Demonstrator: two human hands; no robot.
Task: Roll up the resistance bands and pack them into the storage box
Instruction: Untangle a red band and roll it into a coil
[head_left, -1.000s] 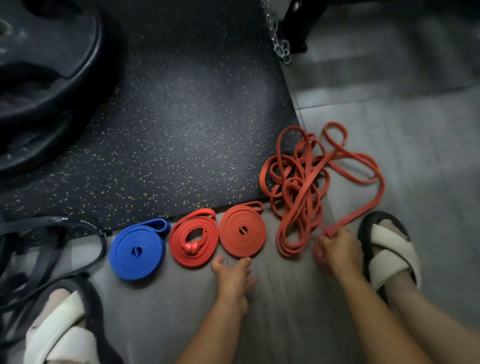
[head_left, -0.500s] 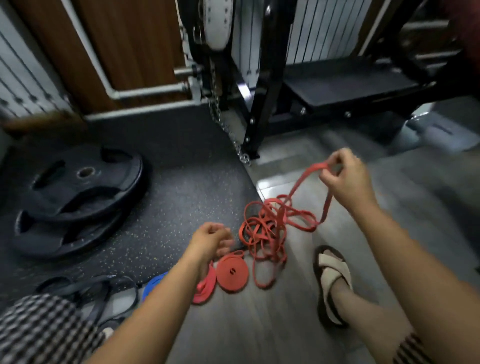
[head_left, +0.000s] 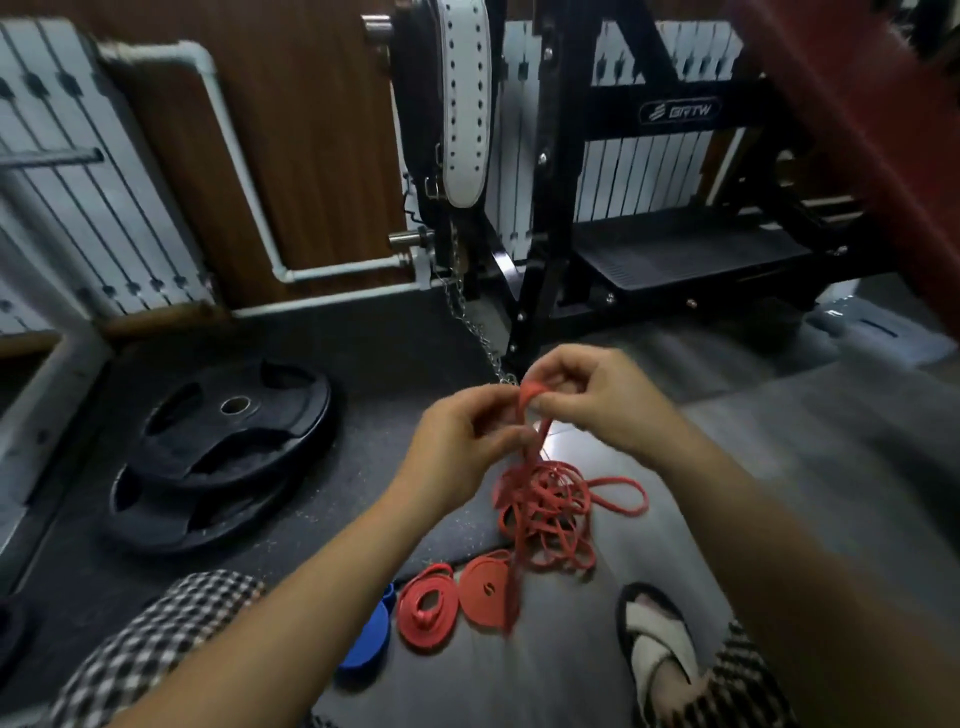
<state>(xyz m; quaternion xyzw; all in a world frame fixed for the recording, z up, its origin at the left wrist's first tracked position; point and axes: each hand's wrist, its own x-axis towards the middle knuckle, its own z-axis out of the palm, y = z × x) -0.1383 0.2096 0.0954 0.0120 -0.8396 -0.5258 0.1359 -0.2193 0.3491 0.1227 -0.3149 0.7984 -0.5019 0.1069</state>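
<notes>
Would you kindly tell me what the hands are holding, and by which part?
The left hand and right hand both pinch the loose red band at its top end; the rest hangs tangled below.

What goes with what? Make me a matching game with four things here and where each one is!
Things:
1. tangled red band
2. blue band
3. weight plates
4. white belt

Places:
A. hanging up by the black rack
B. stacked on the dark mat
C. one end pinched by the left hand and right hand
D. rolled up beside the red rolls

Pairs: 1-C, 2-D, 3-B, 4-A
</notes>
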